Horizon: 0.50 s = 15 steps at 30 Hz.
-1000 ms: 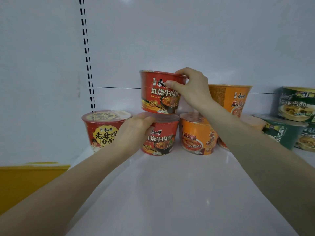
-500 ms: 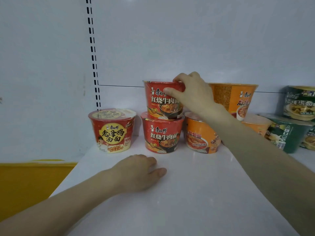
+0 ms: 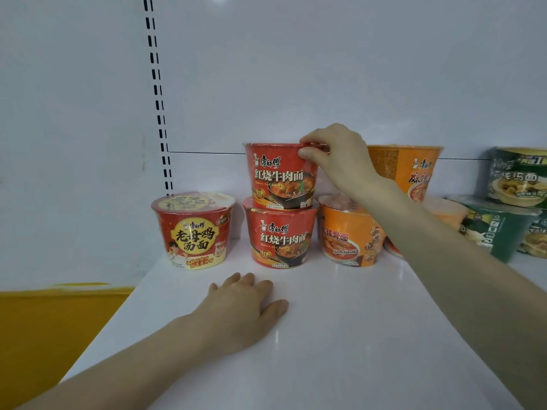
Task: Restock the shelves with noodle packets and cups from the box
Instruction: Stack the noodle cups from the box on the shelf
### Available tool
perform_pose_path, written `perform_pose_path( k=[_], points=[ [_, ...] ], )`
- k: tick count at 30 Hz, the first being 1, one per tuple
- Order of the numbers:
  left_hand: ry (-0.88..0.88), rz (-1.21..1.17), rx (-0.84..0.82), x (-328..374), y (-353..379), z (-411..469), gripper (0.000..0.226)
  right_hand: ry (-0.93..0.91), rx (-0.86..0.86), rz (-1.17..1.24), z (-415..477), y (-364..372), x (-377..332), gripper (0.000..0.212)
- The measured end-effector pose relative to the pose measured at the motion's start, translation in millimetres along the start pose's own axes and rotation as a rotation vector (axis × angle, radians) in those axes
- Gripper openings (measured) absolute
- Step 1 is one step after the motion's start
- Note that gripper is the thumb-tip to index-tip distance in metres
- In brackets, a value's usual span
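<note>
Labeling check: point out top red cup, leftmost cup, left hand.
top red cup (image 3: 279, 177), head view, front label.
leftmost cup (image 3: 194, 235), head view, front label.
left hand (image 3: 244, 306), head view, back of hand.

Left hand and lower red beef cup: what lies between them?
Head view: only bare white shelf between the left hand and the lower red beef cup.

Three red cups (image 3: 281, 179) (image 3: 279, 235) (image 3: 192, 232), three orange cups (image 3: 349, 235) (image 3: 405, 170) (image 3: 444, 211), three green cups (image 3: 518, 176) (image 3: 497, 229) (image 3: 535, 241).
</note>
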<state>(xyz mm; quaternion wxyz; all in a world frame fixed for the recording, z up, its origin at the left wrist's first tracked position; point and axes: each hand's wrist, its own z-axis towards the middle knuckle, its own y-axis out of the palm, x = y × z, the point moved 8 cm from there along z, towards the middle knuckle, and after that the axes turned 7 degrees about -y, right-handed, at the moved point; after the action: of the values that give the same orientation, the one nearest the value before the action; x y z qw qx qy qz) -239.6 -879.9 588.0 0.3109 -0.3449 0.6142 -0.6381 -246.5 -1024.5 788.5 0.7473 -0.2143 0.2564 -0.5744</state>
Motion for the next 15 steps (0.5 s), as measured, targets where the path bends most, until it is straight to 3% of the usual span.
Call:
perform_pose_path(
  k=[15],
  points=[
    [0.006, 0.017, 0.022, 0.8, 2.2, 1.5, 0.053, 0.013, 0.004, 0.025, -2.7, 4.3, 7.9, 0.027]
  ],
)
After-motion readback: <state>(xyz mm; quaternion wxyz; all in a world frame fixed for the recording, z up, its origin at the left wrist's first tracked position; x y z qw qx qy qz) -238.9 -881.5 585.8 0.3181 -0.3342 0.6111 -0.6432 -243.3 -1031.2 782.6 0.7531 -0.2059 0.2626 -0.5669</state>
